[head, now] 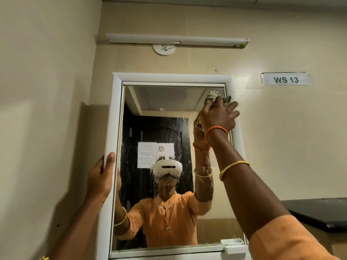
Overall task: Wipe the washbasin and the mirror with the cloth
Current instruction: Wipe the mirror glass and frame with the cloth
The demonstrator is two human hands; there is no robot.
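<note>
A mirror (165, 113) in a white frame (114, 117) hangs on the beige wall, its glass streaked with soapy smears. My right hand (220, 117), flecked with foam, presses a bunched grey-white cloth (228, 99) against the mirror's upper right corner. My left hand (102, 177) grips the left side of the frame, thumb on its front face. The glass reflects a person in an orange shirt with a white headset. The washbasin is out of view.
A tube light fixture (176, 41) and a round white ceiling-rose plate (164, 49) sit above the mirror. A label reading "WS 13" (285, 79) is on the wall to the right. A dark counter edge (319, 212) juts out at lower right.
</note>
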